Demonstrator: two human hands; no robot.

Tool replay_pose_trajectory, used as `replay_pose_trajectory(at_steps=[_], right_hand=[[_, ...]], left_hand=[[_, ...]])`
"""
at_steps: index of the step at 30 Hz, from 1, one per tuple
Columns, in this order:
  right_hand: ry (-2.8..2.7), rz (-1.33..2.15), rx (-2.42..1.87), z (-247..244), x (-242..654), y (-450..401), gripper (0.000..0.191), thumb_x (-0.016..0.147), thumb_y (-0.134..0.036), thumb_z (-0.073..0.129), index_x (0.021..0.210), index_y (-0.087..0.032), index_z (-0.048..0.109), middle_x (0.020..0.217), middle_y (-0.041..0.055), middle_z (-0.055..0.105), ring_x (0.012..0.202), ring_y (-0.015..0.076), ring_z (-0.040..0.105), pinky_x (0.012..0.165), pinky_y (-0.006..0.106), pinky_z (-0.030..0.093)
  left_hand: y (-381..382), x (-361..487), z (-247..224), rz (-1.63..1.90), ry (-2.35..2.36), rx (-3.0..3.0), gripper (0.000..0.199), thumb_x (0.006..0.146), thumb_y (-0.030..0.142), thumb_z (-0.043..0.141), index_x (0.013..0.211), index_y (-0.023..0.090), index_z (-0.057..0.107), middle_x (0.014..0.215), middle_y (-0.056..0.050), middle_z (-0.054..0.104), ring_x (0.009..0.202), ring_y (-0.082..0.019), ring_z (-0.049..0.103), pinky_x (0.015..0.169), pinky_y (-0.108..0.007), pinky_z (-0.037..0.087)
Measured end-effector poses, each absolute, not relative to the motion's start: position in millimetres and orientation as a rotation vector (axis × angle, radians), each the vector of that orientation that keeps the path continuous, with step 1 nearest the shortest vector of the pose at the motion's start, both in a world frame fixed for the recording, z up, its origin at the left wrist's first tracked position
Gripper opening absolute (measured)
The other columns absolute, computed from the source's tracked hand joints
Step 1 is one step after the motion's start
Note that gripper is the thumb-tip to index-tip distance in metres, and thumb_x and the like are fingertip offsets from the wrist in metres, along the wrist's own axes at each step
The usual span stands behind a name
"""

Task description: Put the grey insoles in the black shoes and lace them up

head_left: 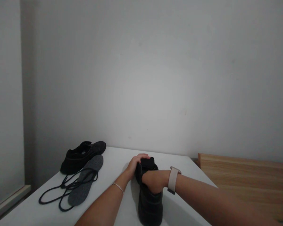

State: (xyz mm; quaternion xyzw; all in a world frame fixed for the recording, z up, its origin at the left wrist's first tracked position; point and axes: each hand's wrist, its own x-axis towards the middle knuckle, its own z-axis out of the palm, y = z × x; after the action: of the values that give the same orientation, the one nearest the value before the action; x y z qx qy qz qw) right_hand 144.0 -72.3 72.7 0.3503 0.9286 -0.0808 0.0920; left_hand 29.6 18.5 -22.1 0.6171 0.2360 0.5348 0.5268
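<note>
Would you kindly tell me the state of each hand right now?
Left hand: closed on the far part of the nearer black shoe, holding it.
Right hand: reaching inside that shoe; fingers hidden, so open or closed cannot be told.

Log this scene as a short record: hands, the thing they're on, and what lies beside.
Left hand: touching the far part of a glossy black shoe
Right hand: inside that shoe's opening, fingers hidden
Left side: second black shoe beside a flat grey felt-like insole
Lace: looped black cord, partly across the insole
Surface: white tabletop
</note>
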Motion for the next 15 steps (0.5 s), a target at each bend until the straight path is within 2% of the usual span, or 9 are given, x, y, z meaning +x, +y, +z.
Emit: replay_pose_trajectory(at_steps=[2,4,6,8,10,12,15], right_hand=[[2.772,-0.230,1.023,83.2,145.0,-76.6,0.021,0.074,-0.014,0.060,0.053,-0.016,0.063,0.045,-0.0019,0.053,0.046,0.0110,0.046,0.051,0.025,0.038],[2.893,-0.106,1.235,91.5,151.2,-77.1,0.015,0.080,-0.016,0.055,0.075,-0.016,0.069,0.070,0.0037,0.067,0.065,0.0146,0.057,0.063,0.027,0.042],[3.016,0.114,1.649,92.6,161.3,-74.3,0.021,0.084,-0.017,0.048,0.094,-0.015,0.067,0.095,0.0103,0.068,0.088,0.0198,0.060,0.078,0.031,0.043],[3.028,0.187,2.009,85.2,172.0,-71.1,0.026,0.084,-0.019,0.051,0.107,-0.013,0.061,0.111,0.0150,0.062,0.104,0.0238,0.056,0.087,0.035,0.041],[2.990,0.001,2.148,72.7,180.2,-70.6,0.035,0.080,-0.023,0.057,0.114,-0.013,0.057,0.113,0.0158,0.060,0.105,0.0250,0.055,0.087,0.036,0.041],[2.982,-0.215,2.133,61.2,184.5,-74.9,0.035,0.080,-0.025,0.059,0.113,-0.015,0.055,0.107,0.0124,0.063,0.097,0.0235,0.057,0.083,0.035,0.042],[3.071,-0.195,1.965,54.1,185.8,-88.8,0.021,0.081,-0.027,0.059,0.101,-0.019,0.059,0.099,0.0066,0.064,0.094,0.0214,0.056,0.086,0.037,0.039]], left_hand=[[17.5,28.1,-20.0,1.266,0.531,1.495,0.044,0.058,0.018,0.044,0.087,0.013,0.075,0.107,-0.009,0.070,0.109,-0.028,0.056,0.105,-0.040,0.032],[15.5,27.5,-17.1,1.296,0.516,1.459,0.037,0.061,0.020,0.047,0.086,0.013,0.075,0.098,-0.009,0.072,0.105,-0.028,0.058,0.102,-0.040,0.034],[12.2,27.9,-13.5,1.337,0.504,1.381,0.036,0.067,0.026,0.052,0.094,0.013,0.073,0.094,-0.008,0.072,0.100,-0.027,0.060,0.097,-0.039,0.039],[8.3,28.7,-10.3,1.312,0.489,1.279,0.041,0.074,0.034,0.053,0.107,0.016,0.068,0.089,-0.006,0.072,0.091,-0.025,0.063,0.088,-0.037,0.043],[5.3,29.5,-8.4,1.259,0.499,1.170,0.040,0.079,0.044,0.051,0.103,0.016,0.068,0.078,-0.004,0.071,0.077,-0.022,0.064,0.079,-0.035,0.046],[3.9,30.3,-7.7,1.242,0.527,1.135,0.044,0.082,0.053,0.048,0.079,0.015,0.070,0.069,-0.004,0.068,0.069,-0.020,0.062,0.076,-0.033,0.045],[3.0,31.4,-6.5,1.272,0.569,1.246,0.064,0.085,0.063,0.036,0.049,0.017,0.062,0.063,-0.007,0.065,0.078,-0.023,0.062,0.084,-0.034,0.043]])
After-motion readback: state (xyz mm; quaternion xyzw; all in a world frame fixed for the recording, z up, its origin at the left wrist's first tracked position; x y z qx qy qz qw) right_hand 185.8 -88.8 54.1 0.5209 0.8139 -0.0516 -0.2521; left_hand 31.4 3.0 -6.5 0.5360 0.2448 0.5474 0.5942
